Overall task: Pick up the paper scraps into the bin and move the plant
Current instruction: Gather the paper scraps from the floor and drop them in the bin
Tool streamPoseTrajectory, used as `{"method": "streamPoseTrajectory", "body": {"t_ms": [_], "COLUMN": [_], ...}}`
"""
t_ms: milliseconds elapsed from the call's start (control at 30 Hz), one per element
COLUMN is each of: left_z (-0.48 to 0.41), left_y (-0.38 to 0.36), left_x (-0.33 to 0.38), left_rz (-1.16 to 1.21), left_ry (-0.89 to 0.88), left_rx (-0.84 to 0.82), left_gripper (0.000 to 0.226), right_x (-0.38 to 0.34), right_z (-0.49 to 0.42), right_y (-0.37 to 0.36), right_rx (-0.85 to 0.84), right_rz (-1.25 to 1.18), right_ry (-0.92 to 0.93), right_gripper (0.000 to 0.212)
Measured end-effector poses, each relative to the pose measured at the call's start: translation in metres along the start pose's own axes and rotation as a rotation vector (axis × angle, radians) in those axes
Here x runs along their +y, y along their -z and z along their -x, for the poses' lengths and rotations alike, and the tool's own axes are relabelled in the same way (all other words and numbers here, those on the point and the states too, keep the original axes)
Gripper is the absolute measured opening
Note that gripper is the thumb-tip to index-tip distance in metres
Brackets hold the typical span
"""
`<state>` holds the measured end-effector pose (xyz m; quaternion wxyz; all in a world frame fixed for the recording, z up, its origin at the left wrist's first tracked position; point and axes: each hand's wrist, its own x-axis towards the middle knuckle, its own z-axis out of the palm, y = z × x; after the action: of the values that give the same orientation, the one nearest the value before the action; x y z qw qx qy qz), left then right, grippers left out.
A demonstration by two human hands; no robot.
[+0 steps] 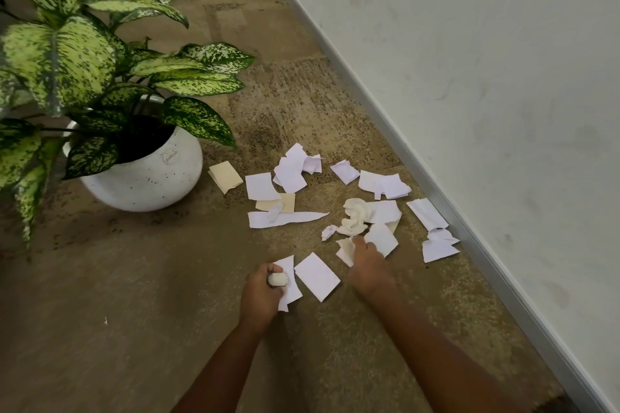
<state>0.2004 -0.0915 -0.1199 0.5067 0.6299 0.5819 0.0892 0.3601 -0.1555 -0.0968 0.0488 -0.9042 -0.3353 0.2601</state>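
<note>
Several white and cream paper scraps point(291, 171) lie scattered on the brown carpet between the plant and the wall. My left hand point(263, 295) grips a small crumpled paper ball point(277, 279) and holds a flat white scrap point(291, 282) under its fingers. My right hand point(367, 261) pinches a cream scrap point(347, 250) at the near edge of the pile, just below a crumpled cream wad point(355, 216). A flat white rectangle point(317, 276) lies between my hands. The plant point(67, 54), with speckled green leaves, stands in a round white pot point(151, 178) at the left. No bin is in view.
A white wall point(486, 77) with a grey skirting strip point(436, 191) runs diagonally along the right side, close to the outermost scraps. Brown carpet point(117, 312) stretches to the left and toward me.
</note>
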Motion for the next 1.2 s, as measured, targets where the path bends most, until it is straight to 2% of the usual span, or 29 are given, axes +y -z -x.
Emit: {"method": "streamPoseTrajectory", "body": {"t_ms": [67, 133, 233, 333, 500, 567, 700, 800, 967, 1100, 1200], "left_z": [0.003, 0.005, 0.008, 0.012, 0.014, 0.014, 0.017, 0.016, 0.015, 0.025, 0.035], "left_y": [0.004, 0.009, 0.016, 0.023, 0.028, 0.027, 0.027, 0.029, 0.033, 0.038, 0.046], "left_x": [-0.005, -0.011, -0.019, -0.025, -0.034, -0.036, -0.038, -0.034, -0.033, -0.033, -0.024], "left_rz": [0.028, 0.066, 0.094, 0.104, 0.11, 0.126, 0.139, 0.148, 0.187, 0.203, 0.221], "left_ry": [0.001, -0.008, -0.008, -0.022, -0.053, -0.048, -0.034, -0.043, -0.027, 0.005, 0.024], "left_rx": [0.003, 0.019, 0.034, 0.041, 0.076, 0.079, 0.074, 0.069, 0.086, 0.091, 0.113], "left_gripper": [0.028, 0.025, 0.024, 0.027, 0.046, 0.047, 0.045, 0.045, 0.046, 0.044, 0.027], "right_x": [-0.016, -0.031, -0.049, -0.056, -0.047, -0.042, -0.039, -0.038, -0.031, -0.026, -0.026], "right_z": [0.011, 0.023, 0.035, 0.038, 0.031, 0.028, 0.028, 0.021, 0.012, 0.024, 0.041], "right_y": [-0.012, -0.025, -0.04, -0.043, -0.034, -0.031, -0.029, -0.023, -0.016, -0.015, -0.012], "right_rx": [-0.035, -0.063, -0.077, -0.074, -0.091, -0.106, -0.072, 0.022, -0.041, -0.042, -0.081], "right_rz": [-0.081, -0.09, 0.064, 0.088, 0.128, 0.111, 0.15, 0.198, 0.013, -0.063, -0.107], "right_ry": [0.018, 0.053, 0.072, 0.052, 0.045, 0.042, 0.175, 0.179, -0.034, -0.025, 0.003], "right_gripper": [0.059, 0.066, 0.079, 0.084, 0.082, 0.08, 0.073, 0.072, 0.068, 0.065, 0.06]}}
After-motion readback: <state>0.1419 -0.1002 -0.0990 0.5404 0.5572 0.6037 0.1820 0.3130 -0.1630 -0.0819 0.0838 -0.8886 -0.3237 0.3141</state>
